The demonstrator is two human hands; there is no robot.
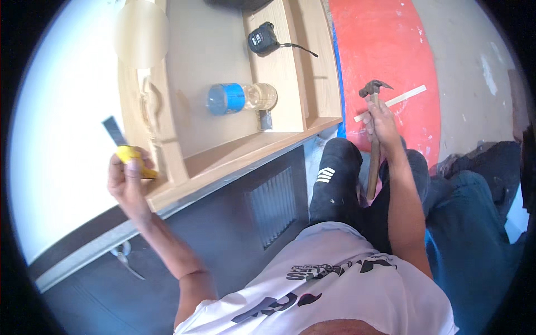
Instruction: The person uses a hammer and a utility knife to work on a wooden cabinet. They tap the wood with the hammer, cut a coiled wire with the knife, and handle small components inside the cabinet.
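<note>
A: What's nearest the cam?

B: White printed tee (335,290) at the bottom, black trouser knee (334,178) w/ a white logo just above it. Blue cloth (474,234) bunched low on the right.

A: Surface, room?

B: Dark grey floor (223,245) w/ a ribbed vent panel (273,205). A pale strip (84,254) runs along its left edge, a metal hook (125,258) beside it. Past that, a light wood shelf unit (223,151) lying flat, open side up, dividers showing. White surface (61,128) to its left. Right side: red sheet (385,50) w/ blue edging, then bare concrete (463,67).

A: Left hand?

B: Left hand (129,181) raised at the unit's near-left corner, fingers curled round a yellow-handled scraper (127,149). Grey blade sticks up and left out of the fist.

A: Right hand?

B: Right hand (382,124) closed round a hammer (373,134), gripped high, just under the head. Claw head sits above the knuckles over the red sheet, wood handle hangs down by the knee. A thin wood strip (405,99) lies just behind the hand.

A: Farther out?

B: Inside the unit: clear plastic bottle (243,97) w/ blue label on its side, small grey block (266,119) touching it. Beyond, black battery pack (262,39) w/ a cord.
</note>
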